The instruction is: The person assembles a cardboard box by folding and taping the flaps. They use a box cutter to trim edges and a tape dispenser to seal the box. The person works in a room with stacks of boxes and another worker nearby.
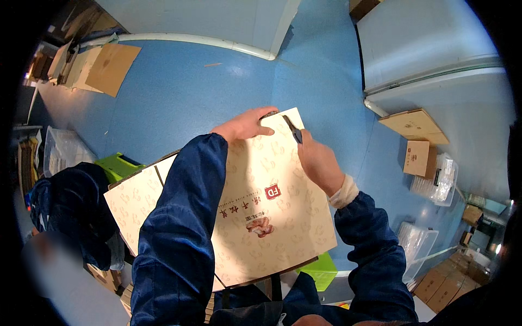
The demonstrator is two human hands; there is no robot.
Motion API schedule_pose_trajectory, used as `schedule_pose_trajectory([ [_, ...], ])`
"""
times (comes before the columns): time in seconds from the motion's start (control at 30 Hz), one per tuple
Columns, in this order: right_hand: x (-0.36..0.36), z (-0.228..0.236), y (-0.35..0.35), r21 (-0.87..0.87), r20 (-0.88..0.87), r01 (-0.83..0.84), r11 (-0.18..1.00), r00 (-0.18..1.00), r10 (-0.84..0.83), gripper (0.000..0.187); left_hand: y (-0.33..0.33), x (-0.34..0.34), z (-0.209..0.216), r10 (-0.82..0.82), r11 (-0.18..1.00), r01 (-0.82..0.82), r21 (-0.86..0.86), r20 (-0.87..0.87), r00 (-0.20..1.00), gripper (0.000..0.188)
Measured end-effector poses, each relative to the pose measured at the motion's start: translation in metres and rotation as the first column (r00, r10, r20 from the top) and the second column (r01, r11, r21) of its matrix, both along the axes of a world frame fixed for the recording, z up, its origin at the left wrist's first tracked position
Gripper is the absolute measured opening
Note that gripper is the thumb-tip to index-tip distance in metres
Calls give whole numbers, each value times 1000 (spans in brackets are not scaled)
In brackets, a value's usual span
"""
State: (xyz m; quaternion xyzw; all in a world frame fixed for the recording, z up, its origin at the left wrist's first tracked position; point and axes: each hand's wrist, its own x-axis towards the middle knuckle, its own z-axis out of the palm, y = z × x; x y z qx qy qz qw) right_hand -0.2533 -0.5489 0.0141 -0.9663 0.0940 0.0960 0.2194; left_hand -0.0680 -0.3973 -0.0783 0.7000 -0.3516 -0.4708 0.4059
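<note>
A pile of flat cream printed cardboard with a pale mushroom-like pattern and a red square mark lies in front of me, tilted across the view. My left hand grips its far edge, thumb on top and fingers curled over the rim. In my right hand is a slim dark knife-like tool. Its tip lies over the cardboard's far right corner, close to my left thumb. The fingers of my right hand close around the handle, which is mostly hidden. My left sleeve covers part of the cardboard.
At left a person in a dark blue jacket bends near a green stool. Another green stool shows under the cardboard. Brown cardboard sheets lie at far left. A carton and clear plastic bins stand at right.
</note>
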Motion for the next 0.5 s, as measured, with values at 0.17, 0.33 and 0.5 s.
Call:
schedule_pose_trajectory([
  [0.17, 10, -6, 4, -53, 4, -30, 998, 1000, 31, 23, 1, 1, -5, 4, 1000, -4, 6, -34, 999, 60],
  [0.33, 11, -10, 8, -121, -25, -41, 992, 999, 38, 20, 1, -4, 4, 24, 1000, -25, 7, 46, 999, 60],
  [0.5, 14, -9, 21, -155, 19, -50, 987, 998, 54, 20, 2, -2, 4, 8, 999, -8, 36, -13, 1000, 64],
])
